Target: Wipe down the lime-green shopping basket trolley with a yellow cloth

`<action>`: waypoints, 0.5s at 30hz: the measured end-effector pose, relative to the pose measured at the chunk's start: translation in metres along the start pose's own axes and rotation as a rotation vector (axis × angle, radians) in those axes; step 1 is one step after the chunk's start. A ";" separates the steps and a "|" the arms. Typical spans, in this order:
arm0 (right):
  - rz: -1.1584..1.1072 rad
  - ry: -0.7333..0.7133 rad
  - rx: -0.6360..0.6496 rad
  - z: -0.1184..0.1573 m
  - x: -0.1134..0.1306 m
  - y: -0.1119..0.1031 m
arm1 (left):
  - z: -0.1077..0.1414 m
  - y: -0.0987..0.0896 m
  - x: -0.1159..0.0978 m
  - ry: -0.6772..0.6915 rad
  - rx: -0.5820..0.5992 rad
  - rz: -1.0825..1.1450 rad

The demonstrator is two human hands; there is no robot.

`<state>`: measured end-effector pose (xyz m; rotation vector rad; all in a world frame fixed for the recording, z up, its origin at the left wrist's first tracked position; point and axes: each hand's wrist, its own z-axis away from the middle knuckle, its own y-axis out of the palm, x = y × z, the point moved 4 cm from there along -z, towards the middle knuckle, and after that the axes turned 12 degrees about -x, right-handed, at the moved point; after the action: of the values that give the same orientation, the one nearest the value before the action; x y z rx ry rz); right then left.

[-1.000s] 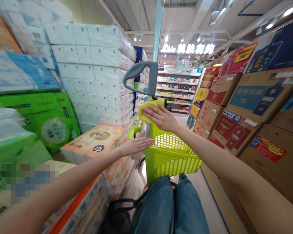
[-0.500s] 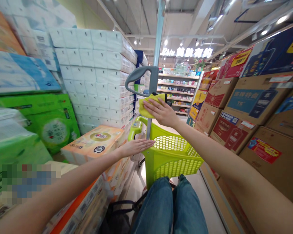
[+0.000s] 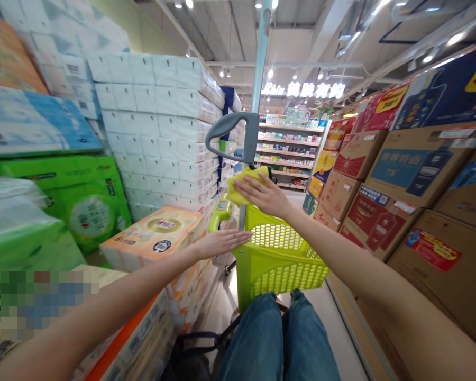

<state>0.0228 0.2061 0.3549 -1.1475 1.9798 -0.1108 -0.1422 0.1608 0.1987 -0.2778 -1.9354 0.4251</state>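
Observation:
My right hand (image 3: 266,194) presses a yellow cloth (image 3: 238,191), its fingers laid over it, against a dark part below the grey looped handle (image 3: 232,138). That handle sits on a tall metal pole (image 3: 262,63) rising from a lime-green shopping cart (image 3: 289,270) with a perforated basket. My left hand (image 3: 224,242) lies flat on the cart's near upper rim, fingers stretched out and holding nothing. Just behind it is a bright green cart grip (image 3: 222,211). The cloth hides part of the pole.
Tissue packs (image 3: 154,121) are stacked high on the left, with an orange tissue pack (image 3: 158,230) nearest my left arm. Cardboard cartons (image 3: 408,164) line the right side. Stocked shelves (image 3: 289,140) stand ahead. A dark bag (image 3: 190,360) lies beside my knees.
My right hand and the yellow cloth sit slightly lower in view, as does the grey handle. My left hand stays on the cart rim. The view has shifted a little.

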 end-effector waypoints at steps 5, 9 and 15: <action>0.024 0.085 -0.061 0.000 0.004 0.006 | 0.000 0.001 -0.001 -0.003 0.020 0.001; -0.077 -0.028 0.021 0.038 0.047 0.025 | 0.002 0.002 -0.002 -0.024 -0.053 0.044; -0.072 -0.067 0.045 0.016 0.022 0.002 | -0.002 -0.005 0.000 0.022 -0.058 -0.028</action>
<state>0.0270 0.1962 0.3301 -1.1790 1.8689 -0.1522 -0.1402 0.1564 0.2016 -0.2917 -1.9299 0.3468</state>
